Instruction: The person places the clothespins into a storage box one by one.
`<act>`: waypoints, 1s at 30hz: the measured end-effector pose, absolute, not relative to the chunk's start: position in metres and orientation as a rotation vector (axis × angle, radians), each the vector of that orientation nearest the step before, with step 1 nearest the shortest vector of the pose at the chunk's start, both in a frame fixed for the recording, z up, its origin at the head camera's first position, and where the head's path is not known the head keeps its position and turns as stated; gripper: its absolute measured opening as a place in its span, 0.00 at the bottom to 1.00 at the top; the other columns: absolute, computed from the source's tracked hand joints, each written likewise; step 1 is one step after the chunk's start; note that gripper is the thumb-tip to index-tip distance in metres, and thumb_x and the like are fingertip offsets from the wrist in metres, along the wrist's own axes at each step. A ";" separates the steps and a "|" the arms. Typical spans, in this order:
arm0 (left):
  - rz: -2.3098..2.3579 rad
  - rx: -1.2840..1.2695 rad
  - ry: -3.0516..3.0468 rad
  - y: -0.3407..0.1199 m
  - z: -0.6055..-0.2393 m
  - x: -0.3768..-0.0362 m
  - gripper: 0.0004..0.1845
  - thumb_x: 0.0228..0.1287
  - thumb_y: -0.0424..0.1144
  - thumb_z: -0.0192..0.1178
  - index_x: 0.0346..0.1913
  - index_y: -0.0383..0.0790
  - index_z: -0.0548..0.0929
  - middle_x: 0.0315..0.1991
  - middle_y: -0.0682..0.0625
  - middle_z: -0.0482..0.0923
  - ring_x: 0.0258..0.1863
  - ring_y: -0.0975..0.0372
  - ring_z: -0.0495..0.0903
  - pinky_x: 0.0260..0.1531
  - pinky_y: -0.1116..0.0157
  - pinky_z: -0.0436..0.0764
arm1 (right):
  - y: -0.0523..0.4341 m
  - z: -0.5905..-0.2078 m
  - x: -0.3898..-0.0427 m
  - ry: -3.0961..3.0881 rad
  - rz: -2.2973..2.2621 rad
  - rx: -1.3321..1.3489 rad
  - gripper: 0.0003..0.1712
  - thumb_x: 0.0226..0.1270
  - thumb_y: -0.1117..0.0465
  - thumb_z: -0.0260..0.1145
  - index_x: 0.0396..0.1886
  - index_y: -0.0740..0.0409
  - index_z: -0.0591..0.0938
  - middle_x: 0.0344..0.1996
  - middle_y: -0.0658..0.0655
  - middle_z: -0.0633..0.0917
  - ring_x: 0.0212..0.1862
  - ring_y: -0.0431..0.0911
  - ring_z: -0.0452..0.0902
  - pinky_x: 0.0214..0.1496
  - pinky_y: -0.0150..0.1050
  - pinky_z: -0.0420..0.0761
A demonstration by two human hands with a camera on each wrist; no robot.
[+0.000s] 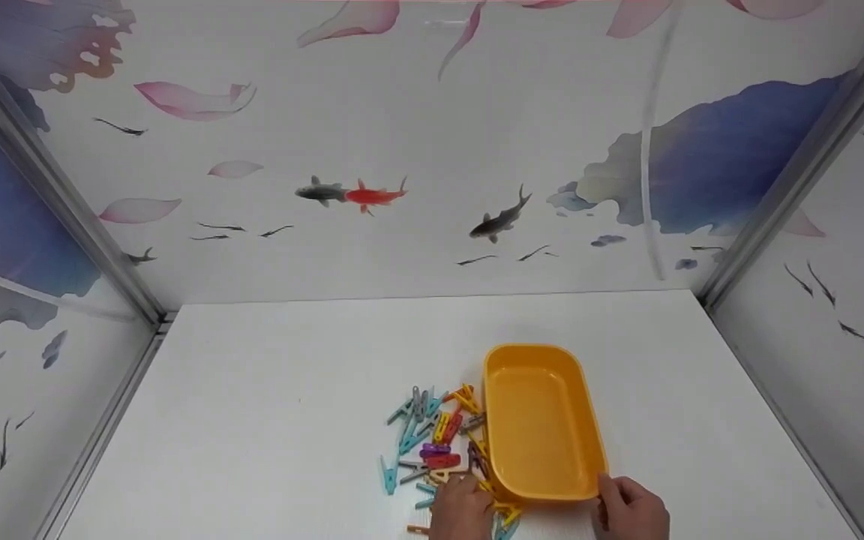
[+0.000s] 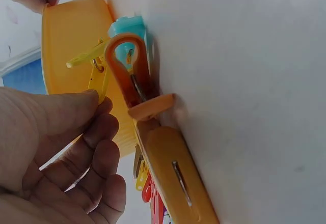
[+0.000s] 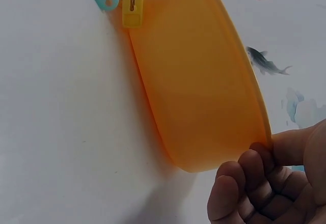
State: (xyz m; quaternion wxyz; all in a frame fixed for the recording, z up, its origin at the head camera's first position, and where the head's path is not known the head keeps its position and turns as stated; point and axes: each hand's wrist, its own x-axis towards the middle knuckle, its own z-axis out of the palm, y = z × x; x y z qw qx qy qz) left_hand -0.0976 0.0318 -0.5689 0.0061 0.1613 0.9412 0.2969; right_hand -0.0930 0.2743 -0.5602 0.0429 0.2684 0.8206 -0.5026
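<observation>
In the head view a yellow-orange plastic tray (image 1: pixel 544 424) with rounded corners stands on the white table, with bare floor showing inside it. My right hand (image 1: pixel 633 511) pinches its near right corner by the rim, thumb on one side and curled fingers on the other. Left of the tray, my left hand (image 1: pixel 463 510) is at the near end of a loose pile of clothespins (image 1: pixel 443 431). The left wrist view shows its thumb and forefinger pinching a yellow clothespin (image 2: pixel 97 81). Close beside it lie an orange clothespin (image 2: pixel 170 173) and a light blue clothespin (image 2: pixel 127 26).
The pile mixes teal, grey, red, purple and yellow clothespins, some lying against the tray's left wall. A wooden-brown clothespin (image 1: pixel 418 529) lies at the near edge of view. White panels printed with fish and petals (image 1: pixel 417 247) close off the table's back and both sides.
</observation>
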 end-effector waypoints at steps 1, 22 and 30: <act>0.969 0.525 2.963 0.030 -0.569 -0.097 0.08 0.57 0.34 0.65 0.21 0.44 0.85 0.20 0.59 0.65 0.23 0.68 0.61 0.26 0.69 0.58 | 0.274 -0.560 -0.093 2.509 -1.535 0.825 0.25 0.71 0.46 0.56 0.24 0.62 0.81 0.13 0.51 0.75 0.19 0.45 0.69 0.23 0.36 0.70; 1.408 0.716 3.173 0.035 -0.554 -0.092 0.07 0.59 0.35 0.65 0.24 0.46 0.86 0.21 0.61 0.67 0.22 0.73 0.59 0.27 0.75 0.62 | 0.276 -0.559 -0.093 2.458 -1.529 0.821 0.26 0.71 0.44 0.57 0.26 0.61 0.81 0.13 0.52 0.74 0.19 0.46 0.69 0.24 0.38 0.70; 1.397 0.393 3.146 0.048 -0.552 -0.094 0.03 0.57 0.36 0.68 0.27 0.44 0.87 0.23 0.61 0.69 0.26 0.70 0.67 0.28 0.70 0.69 | 0.276 -0.558 -0.095 2.438 -1.542 0.819 0.23 0.72 0.47 0.57 0.27 0.62 0.81 0.14 0.52 0.74 0.19 0.47 0.70 0.24 0.38 0.70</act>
